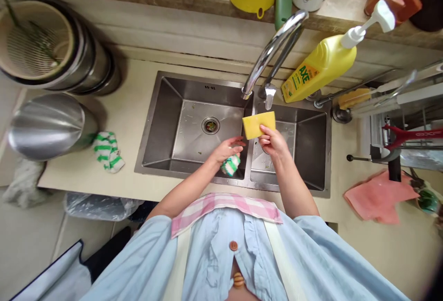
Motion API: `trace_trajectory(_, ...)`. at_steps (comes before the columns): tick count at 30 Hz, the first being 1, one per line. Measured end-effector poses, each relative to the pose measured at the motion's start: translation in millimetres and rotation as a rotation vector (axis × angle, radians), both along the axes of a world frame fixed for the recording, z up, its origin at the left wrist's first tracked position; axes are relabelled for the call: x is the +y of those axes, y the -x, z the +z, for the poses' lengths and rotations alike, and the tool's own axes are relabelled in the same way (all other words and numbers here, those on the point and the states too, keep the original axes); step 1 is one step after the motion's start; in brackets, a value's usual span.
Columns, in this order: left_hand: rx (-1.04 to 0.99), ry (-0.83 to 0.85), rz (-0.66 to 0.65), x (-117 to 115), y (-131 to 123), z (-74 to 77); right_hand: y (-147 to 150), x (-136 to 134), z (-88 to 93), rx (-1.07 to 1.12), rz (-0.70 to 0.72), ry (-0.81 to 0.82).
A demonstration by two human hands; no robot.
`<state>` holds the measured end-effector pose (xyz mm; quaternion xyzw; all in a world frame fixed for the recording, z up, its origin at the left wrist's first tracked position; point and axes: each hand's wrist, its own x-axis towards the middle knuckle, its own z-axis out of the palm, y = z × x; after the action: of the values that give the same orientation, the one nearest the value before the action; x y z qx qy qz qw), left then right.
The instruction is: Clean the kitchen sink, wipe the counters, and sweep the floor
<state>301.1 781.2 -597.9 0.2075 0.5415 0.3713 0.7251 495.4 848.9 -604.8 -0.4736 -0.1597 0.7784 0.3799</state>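
Here, sponge [258, 125] in right hand [272, 142], cloth [230, 165] in left hand [226, 150], over sink [194, 79]

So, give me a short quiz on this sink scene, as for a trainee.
1. Which hand holds the yellow sponge?
2. True or false: the visible drain lies in the left basin of the sink.
3. Fill in the blank: the word printed on the label of the yellow pump bottle is ____.

Key: 1. The right hand. 2. True. 3. AXE.
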Motion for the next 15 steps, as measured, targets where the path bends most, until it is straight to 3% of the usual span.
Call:
trace_trajectory(3,-0.022,-0.029,0.316,2.9,-10.1,-1.7,34.2,-8.7,6.9,-0.102,0.180,-0.070)
trace_trajectory(4,0.011,-0.033,0.411,5.2,-6.4,-1.4,36.2,-5.7,5.7,-0.217,0.174,-0.108)
trace_trajectory(6,0.081,-0.017,0.501,12.6,7.6,-0.2,27.5,13.5,1.7,-0.477,0.033,-0.160)
trace_trajectory(8,0.122,0.029,0.486,24.1,22.0,0.5,12.7,45.3,-1.3,-0.611,-0.092,-0.142)
trace_trajectory(9,0.128,0.055,0.463,31.2,26.6,0.4,7.0,62.4,-1.7,-0.602,-0.083,-0.120)
trace_trajectory(12,0.105,0.106,0.389,54.1,27.2,-0.4,4.8,104.0,0.7,-0.453,0.064,-0.096)
trace_trajectory(15,0.070,0.116,0.361,73.0,16.5,0.1,13.0,126.5,4.4,-0.471,0.117,-0.119)
